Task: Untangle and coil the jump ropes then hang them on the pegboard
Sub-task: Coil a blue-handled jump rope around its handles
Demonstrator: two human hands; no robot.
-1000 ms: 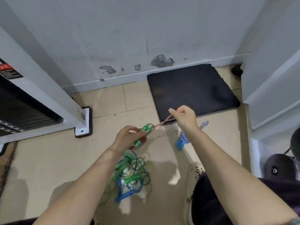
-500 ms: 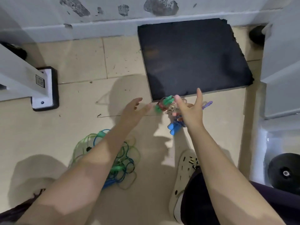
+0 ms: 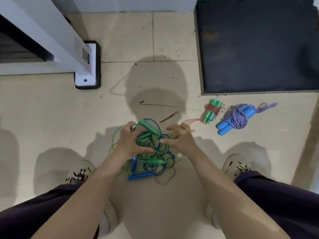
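On the floor (image 3: 51, 109) between my two shoes I see one tangled pile of jump ropes (image 3: 151, 152), green and blue cords knotted together. I count three green handles and two blue handles showing in it; any others are hidden under my hands. My left hand (image 3: 129, 142) sits on the left side of the pile, fingers curled into the cords and gripping them. My right hand (image 3: 179, 138) is at the right edge, fingers bent and clawed down onto the cords; I cannot tell whether it actually pinches a strand. To the right, well apart from the pile, lie two coiled ropes just beside each other: one reddish rope wound round a pair of green handles (image 3: 211, 112), with a loose tail running toward my right hand, and one blue-and-white braided rope wrapped round a pair of blue handles (image 3: 236, 118). Behind both lies one dark mat (image 3: 255, 45). At the upper left stands one white frame foot (image 3: 86, 66).
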